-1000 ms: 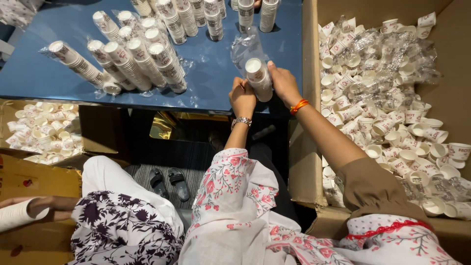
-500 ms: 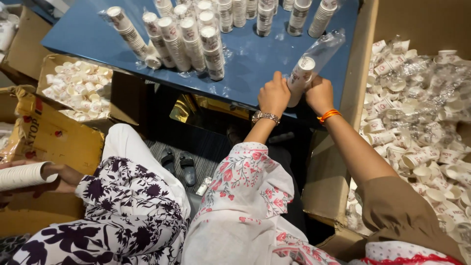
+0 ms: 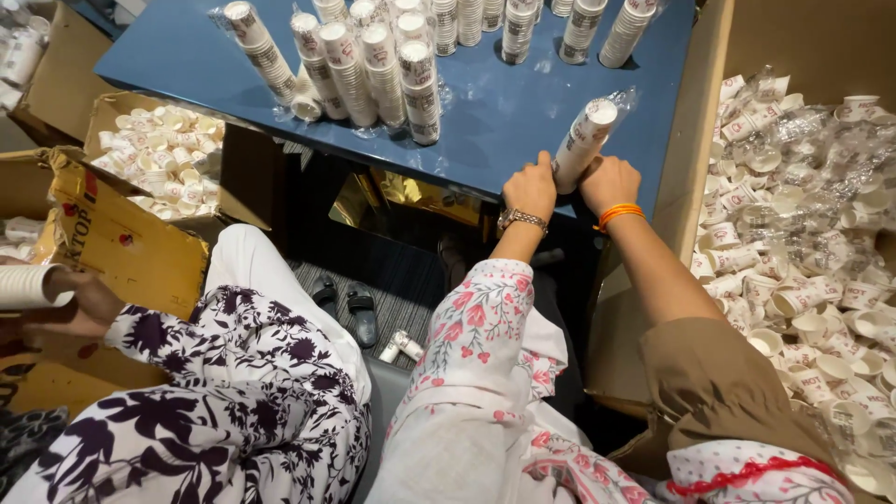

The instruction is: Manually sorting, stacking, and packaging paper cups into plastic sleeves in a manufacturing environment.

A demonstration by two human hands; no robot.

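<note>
Hands: our left hand (image 3: 530,187) and right hand (image 3: 608,181) both grasp the wrapped cup stack (image 3: 582,140).
Stack: centre right of frame, tilted on the blue surface (image 3: 495,112) near its edge.

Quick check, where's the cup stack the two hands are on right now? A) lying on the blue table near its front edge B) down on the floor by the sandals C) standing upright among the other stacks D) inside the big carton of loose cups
A: the bagged cup stack lies tilted on the blue table by its front edge, with the left hand and right hand gripping its near end.
</note>
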